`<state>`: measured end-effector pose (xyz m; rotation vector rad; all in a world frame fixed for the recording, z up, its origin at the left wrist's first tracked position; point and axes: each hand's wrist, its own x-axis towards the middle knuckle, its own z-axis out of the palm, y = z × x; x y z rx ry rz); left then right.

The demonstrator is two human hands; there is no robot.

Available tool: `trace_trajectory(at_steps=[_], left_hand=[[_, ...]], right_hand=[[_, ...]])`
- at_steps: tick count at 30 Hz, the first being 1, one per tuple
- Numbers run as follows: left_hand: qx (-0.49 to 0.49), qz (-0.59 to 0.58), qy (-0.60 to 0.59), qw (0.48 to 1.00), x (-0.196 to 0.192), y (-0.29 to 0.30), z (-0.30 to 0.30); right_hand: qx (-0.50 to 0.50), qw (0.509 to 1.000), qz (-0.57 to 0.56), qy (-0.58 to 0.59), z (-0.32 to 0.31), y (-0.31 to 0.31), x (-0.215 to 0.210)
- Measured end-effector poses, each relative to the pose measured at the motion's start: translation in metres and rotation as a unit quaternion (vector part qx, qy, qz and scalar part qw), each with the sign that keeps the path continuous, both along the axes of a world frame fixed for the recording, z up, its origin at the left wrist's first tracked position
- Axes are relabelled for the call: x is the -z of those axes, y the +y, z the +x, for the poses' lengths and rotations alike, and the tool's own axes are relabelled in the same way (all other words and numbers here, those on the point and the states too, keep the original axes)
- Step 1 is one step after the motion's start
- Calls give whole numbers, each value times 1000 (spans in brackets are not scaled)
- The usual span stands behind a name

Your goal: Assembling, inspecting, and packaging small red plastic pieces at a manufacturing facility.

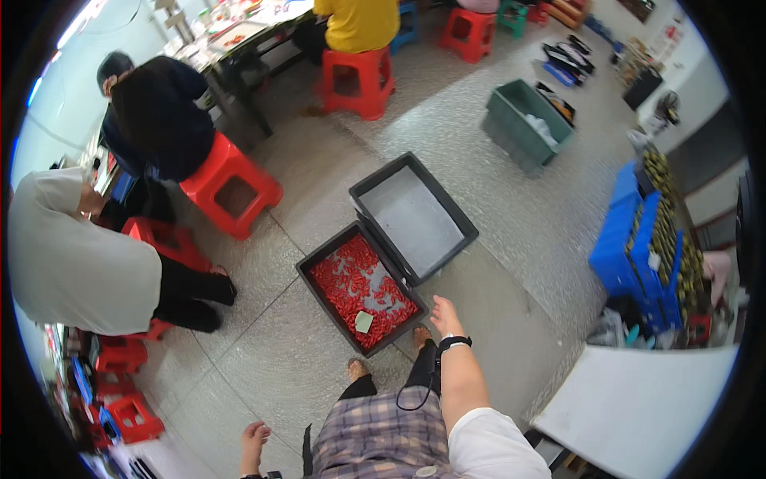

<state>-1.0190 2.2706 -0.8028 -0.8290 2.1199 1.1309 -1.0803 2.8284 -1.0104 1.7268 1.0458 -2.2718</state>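
The right hand is seen hanging down at the person's side, fingers loosely spread and nothing held in the grip; it hovers just beside the near right corner of the dark tray of red parts, apart from it, not touching. That tray stands on the floor, ahead and to the left of this grip, its bottom only partly covered: a grey bare patch shows among the red pieces, and a small pale slip lies on them near the closest edge. Just beyond, touching or overlapping the first at one corner, a second dark tray is seen with nothing in it but its grey bottom. The left hand is lowered at the other side, well apart from both trays, its grip also relaxed and holding nothing. By the look of it, no part is in hand and the second tray is not yet filled.
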Motion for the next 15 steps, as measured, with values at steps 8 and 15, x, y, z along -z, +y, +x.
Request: trace_trajectory(at_steps=[8, 15], left_hand=[[-102, -115, 16, 988, -7, 139, 29], [-84, -110, -123, 983, 9, 180, 46]], right_hand=[[6, 997, -9, -74, -73, 75, 172], [180, 982, -54, -28, -87, 93, 256]])
